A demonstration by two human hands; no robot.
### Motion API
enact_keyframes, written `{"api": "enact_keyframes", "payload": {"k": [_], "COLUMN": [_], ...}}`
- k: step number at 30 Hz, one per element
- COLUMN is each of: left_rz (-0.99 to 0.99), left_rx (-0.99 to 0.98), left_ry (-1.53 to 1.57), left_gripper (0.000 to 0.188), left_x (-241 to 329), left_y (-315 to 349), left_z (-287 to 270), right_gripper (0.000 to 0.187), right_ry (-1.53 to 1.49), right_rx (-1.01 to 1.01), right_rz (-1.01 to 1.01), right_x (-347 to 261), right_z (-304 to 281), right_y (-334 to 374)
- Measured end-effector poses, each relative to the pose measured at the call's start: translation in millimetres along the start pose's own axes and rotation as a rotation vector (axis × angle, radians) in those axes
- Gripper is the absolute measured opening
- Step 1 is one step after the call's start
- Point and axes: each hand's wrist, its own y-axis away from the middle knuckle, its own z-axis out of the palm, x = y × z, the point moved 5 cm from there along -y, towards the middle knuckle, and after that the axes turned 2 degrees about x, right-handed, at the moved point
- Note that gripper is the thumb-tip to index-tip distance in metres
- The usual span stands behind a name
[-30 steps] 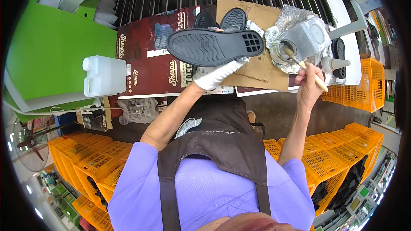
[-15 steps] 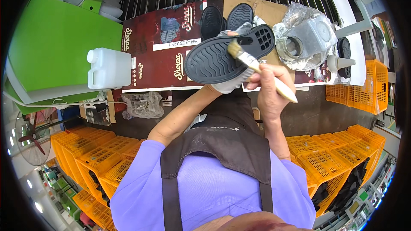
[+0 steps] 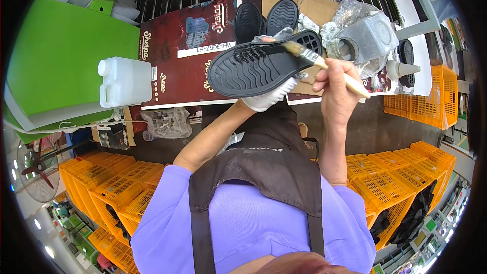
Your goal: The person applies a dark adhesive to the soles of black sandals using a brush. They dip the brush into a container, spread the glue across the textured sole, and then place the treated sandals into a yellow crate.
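Note:
A black rubber shoe sole (image 3: pixel 243 73) is held up over the bench, its wavy toe part to the left and its gridded heel to the right. My left hand (image 3: pixel 271 97), in a white glove, grips it from beneath; fingertips show at its far edge. In my bare right hand (image 3: pixel 339 85) is a paintbrush (image 3: pixel 310 57) with a pale wooden handle, its bristles against the sole near the heel. Glossy wet-looking marks lie on the far side of the sole's ridges. Beyond it, further black soles (image 3: pixel 282 16) rest on the bench.
A white plastic jug (image 3: pixel 127 82) stands at the left on dark red printed cardboard (image 3: pixel 177 78). To the right are a clear plastic container (image 3: pixel 373 38) lying in crumpled plastic and a nozzle bottle (image 3: pixel 403 70). Orange crates (image 3: pixel 390 182) are stacked on both sides behind the bench.
The brush has shifted toward the heel, and my right hand moved slightly right. The sole has moved a little left. Dark glossy marks now show on its ridges.

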Motion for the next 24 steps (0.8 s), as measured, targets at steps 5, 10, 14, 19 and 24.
{"api": "enact_keyframes", "payload": {"k": [5, 10, 14, 19, 24], "left_rz": [-0.129, -0.103, -0.134, -0.282, -0.389], "left_rx": [0.003, 0.077, 0.056, 0.101, -0.017], "left_ry": [0.171, 0.176, 0.086, 0.792, 1.092], "left_gripper": [0.049, 0.061, 0.074, 0.058, 0.045], "left_x": [-3, -18, -22, -43, -49], "left_y": [-5, 0, 10, 16, 19], "left_z": [2, 3, 4, 12, 18], "right_gripper": [0.014, 0.016, 0.012, 0.013, 0.018], "right_ry": [-0.026, 0.132, 0.028, -0.12, -0.139], "right_rx": [0.11, 0.026, -0.074, -0.14, -0.189], "right_rz": [-0.061, -0.098, 0.009, 0.148, 0.212], "right_x": [7, 9, 11, 11, 13], "right_z": [-16, 5, 27, 49, 59], "right_y": [-10, 10, 28, 35, 36]}}
